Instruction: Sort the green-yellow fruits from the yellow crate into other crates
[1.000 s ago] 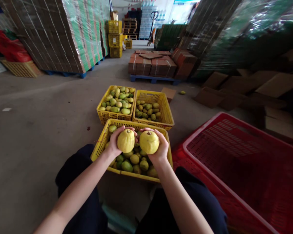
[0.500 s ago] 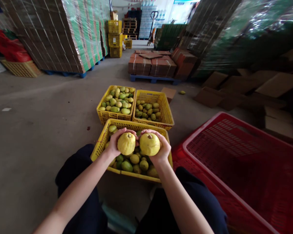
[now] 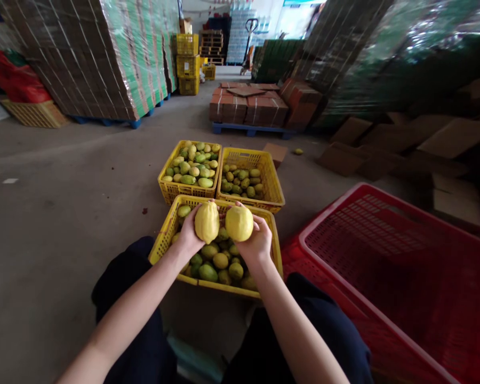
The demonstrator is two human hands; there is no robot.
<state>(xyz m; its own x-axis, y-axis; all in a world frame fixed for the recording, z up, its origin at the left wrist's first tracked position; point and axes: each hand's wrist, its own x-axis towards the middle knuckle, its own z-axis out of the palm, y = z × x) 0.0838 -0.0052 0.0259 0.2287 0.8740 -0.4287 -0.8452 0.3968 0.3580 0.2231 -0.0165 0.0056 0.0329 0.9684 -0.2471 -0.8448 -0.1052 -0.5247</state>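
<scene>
Two yellow fruits (image 3: 207,222), one per grip (image 3: 258,242)

Two yellow fruits (image 3: 207,222), one in each of the hands (image 3: 258,244), above a yellow crate (image 3: 224,288) of greenish fruit (image 3: 208,273)

A fruit (image 3: 207,223) sits in each of your hands (image 3: 258,242), above the near crate (image 3: 224,288). Beyond your hands, two more crates (image 3: 188,192) stand side by side; right of them, a basket (image 3: 364,229); farther ahead, cartons (image 3: 266,110) on a pallet (image 3: 232,127).
</scene>
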